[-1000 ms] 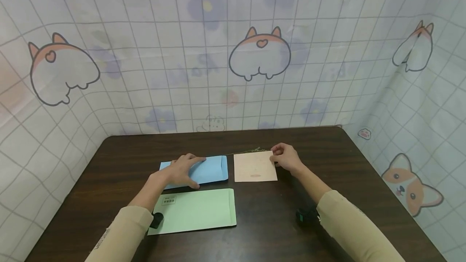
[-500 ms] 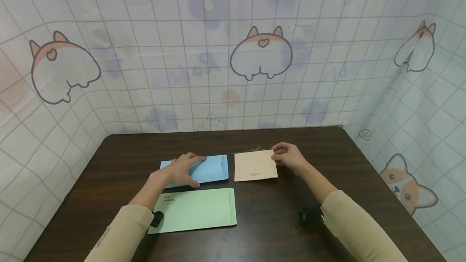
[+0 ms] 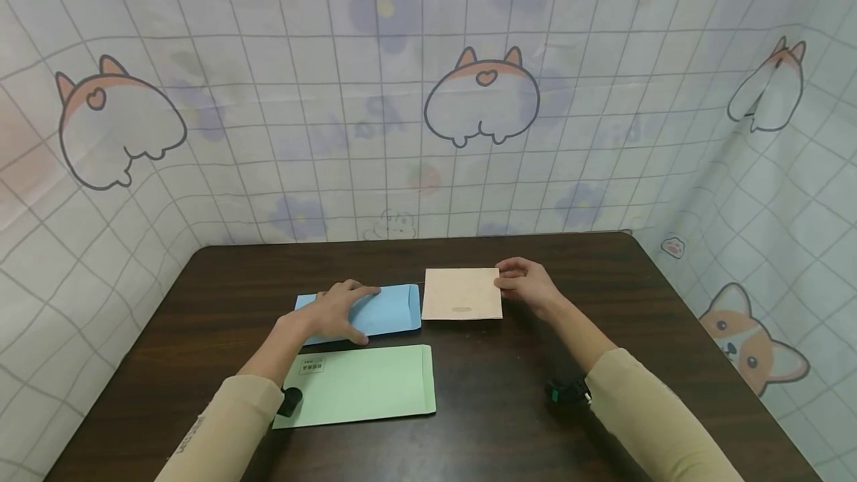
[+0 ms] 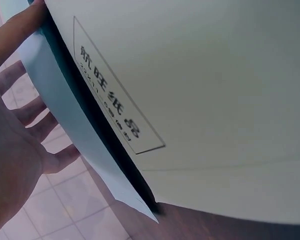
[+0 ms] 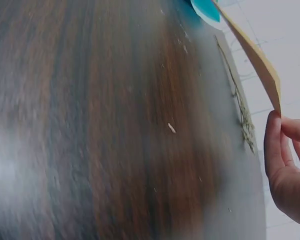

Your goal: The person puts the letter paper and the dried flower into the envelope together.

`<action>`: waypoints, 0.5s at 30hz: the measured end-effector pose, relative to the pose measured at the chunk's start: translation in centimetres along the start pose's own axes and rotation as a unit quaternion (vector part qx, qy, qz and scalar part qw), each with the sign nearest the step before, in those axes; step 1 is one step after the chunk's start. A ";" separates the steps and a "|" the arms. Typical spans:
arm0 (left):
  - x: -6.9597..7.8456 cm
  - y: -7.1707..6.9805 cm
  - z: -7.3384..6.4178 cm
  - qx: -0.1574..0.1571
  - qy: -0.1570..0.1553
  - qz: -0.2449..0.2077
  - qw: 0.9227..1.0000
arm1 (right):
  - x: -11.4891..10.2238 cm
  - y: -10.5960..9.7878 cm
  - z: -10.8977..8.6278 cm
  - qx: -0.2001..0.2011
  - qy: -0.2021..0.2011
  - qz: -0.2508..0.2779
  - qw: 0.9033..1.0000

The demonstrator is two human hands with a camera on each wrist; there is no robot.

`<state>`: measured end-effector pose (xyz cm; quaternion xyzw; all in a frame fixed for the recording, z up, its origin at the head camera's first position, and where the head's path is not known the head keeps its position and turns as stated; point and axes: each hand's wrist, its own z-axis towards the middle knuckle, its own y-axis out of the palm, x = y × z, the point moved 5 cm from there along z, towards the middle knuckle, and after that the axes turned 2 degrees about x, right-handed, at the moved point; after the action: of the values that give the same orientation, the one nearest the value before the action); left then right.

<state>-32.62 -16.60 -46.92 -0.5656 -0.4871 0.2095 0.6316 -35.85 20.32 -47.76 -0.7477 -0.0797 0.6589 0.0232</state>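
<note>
My right hand [image 3: 531, 286] pinches the right edge of a square beige card [image 3: 462, 294] between thumb and fingers. The right wrist view shows the card [image 5: 260, 67] edge-on, raised off the table, with my right hand [image 5: 292, 165] at its corner. A thin dried sprig [image 5: 244, 120] lies on the wood beneath it. My left hand [image 3: 332, 312] rests with spread fingers on a blue envelope [image 3: 384, 311]. Nearer to me, under the left forearm, lies a pale green envelope [image 3: 371, 385], whose printed label [image 4: 110, 95] shows large in the left wrist view.
All this lies on a dark wooden table [image 3: 495, 422], its far edge against a patterned white cloth [image 3: 335, 132]. Dark wrist devices, one on the left [image 3: 289, 402] and one on the right [image 3: 567, 391], sit by the sleeves. A small pale fleck [image 5: 171, 128] lies on the wood.
My right hand has lifted the beige card and shifted it slightly left and away from me. In the head view it now covers the sprig. My left hand has stayed on the blue envelope.
</note>
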 end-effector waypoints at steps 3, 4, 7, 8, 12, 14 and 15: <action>-0.1 0.1 0.1 0.001 -0.002 -0.002 1.000 | 0.1 0.5 0.1 0.000 -0.003 0.011 1.000; -0.1 0.1 0.1 0.001 -0.002 -0.003 1.000 | 0.1 0.6 0.1 0.001 -0.004 0.015 1.000; -0.1 0.1 0.1 0.000 -0.003 -0.005 1.000 | 0.2 1.1 0.1 0.005 -0.003 0.024 1.000; -0.1 0.1 0.1 0.000 -0.003 -0.005 1.000 | 0.2 1.3 0.1 0.004 -0.004 0.024 1.000; -0.1 0.1 0.1 -0.001 -0.003 -0.007 1.000 | 0.5 1.9 0.1 0.000 0.000 0.027 1.000; -0.1 0.1 0.1 -0.001 -0.002 -0.006 1.000 | 0.6 2.2 0.0 -0.004 0.000 0.025 1.000; -0.1 0.1 0.1 -0.002 -0.004 -0.006 1.000 | 0.6 2.2 0.0 -0.004 0.001 0.024 1.000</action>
<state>-32.71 -16.59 -47.10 -0.5632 -0.4930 0.2069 0.6300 -35.55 18.21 -48.69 -0.7504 -0.0644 0.6578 0.0041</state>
